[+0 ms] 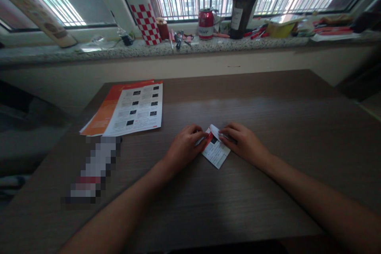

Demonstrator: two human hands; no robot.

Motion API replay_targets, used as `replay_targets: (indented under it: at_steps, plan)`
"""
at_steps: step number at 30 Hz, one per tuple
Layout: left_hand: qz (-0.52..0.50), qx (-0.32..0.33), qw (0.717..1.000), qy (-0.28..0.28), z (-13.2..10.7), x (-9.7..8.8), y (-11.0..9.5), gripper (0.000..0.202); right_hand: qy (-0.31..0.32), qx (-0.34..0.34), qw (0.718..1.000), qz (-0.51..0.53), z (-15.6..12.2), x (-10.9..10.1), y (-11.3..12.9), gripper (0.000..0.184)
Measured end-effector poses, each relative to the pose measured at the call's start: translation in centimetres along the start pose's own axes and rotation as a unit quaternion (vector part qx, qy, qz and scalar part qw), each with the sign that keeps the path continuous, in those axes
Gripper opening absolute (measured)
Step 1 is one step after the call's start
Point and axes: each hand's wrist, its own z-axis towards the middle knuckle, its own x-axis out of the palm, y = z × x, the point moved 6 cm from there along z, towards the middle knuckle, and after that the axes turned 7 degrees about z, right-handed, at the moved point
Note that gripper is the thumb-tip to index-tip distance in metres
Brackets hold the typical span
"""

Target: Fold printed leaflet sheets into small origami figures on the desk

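A small folded sheet of printed paper (217, 152), white with a red band, lies at an angle on the brown table (268, 103). My left hand (188, 142) pinches its left corner between thumb and fingers. On the opposite side, my right hand (242, 139) grips the right corner, fingers bent over the edge. The upper part of the paper forms a raised white flap between the two hands. Part of each side corner is hidden under my fingertips.
Printed sheets (135, 107) with orange panels lie at the table's back left. Nearer sits a pixelated object (95, 166). Along the windowsill (119, 53) stand a checkered bottle (145, 24), a red can (206, 24), a dark cup (240, 14) and small clutter.
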Motion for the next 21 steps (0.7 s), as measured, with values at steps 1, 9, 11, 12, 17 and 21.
replay_targets:
  at_steps: [1, 9, 11, 12, 17, 21]
  plan:
    - [0.001, -0.001, 1.000, 0.002, 0.04, -0.02, -0.10, 0.016, 0.005, 0.002, 1.000, -0.003, 0.04, 0.16, 0.03, 0.016]
    - [0.012, -0.024, 1.000, 0.009, 0.48, 0.23, -0.50, 0.015, 0.007, 0.009, 1.000, -0.021, 0.18, 0.95, -0.34, 0.019]
    - [0.013, -0.032, 0.999, 0.008, 0.58, 0.27, -0.47, 0.020, 0.001, 0.012, 1.000, -0.022, 0.20, 0.99, -0.44, 0.019]
    - [0.011, -0.036, 0.999, 0.008, 0.63, 0.28, -0.44, 0.021, -0.001, 0.013, 1.000, -0.023, 0.21, 1.00, -0.46, 0.020]
    - [-0.002, -0.053, 0.999, 0.006, 0.76, 0.34, -0.32, 0.016, 0.003, 0.023, 1.000, -0.018, 0.33, 0.81, -0.23, 0.021]
    - [-0.012, -0.056, 0.998, -0.009, 0.79, 0.17, -0.45, 0.011, 0.006, 0.030, 0.999, -0.010, 0.41, 0.49, 0.13, 0.025]
